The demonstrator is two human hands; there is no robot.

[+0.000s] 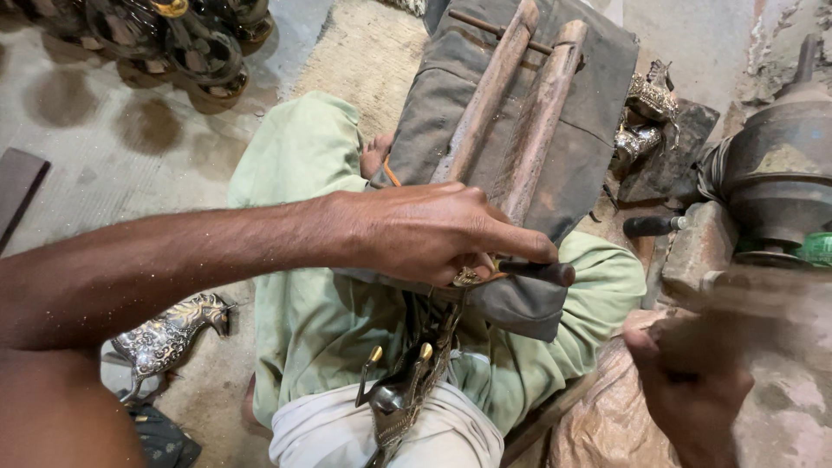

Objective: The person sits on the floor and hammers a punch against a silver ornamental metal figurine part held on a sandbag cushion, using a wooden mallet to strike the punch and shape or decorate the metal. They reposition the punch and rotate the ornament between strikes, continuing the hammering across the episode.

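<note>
Two hands work: left hand (425, 234) pinches chisel (533, 271) onto metal horse figure (416, 373); right hand (693, 381), beside it, clenches blurred hammer (745, 295)—steady the tip.

— What is the person wearing?
— Loose pale green cotton trousers (312, 329), a white cloth (338, 433) at the waist. Both forearms bare, sleeveless.
— Feet?
— One bare foot (375, 154) shows; the right hand (693, 381) is blurred, perhaps ringless.

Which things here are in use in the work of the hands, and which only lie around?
In use: left hand, dark tool, metal workpiece, wooden rails, right hand (blurred).

Lying about: metal horse figure, dark round machine, ornaments.
</note>
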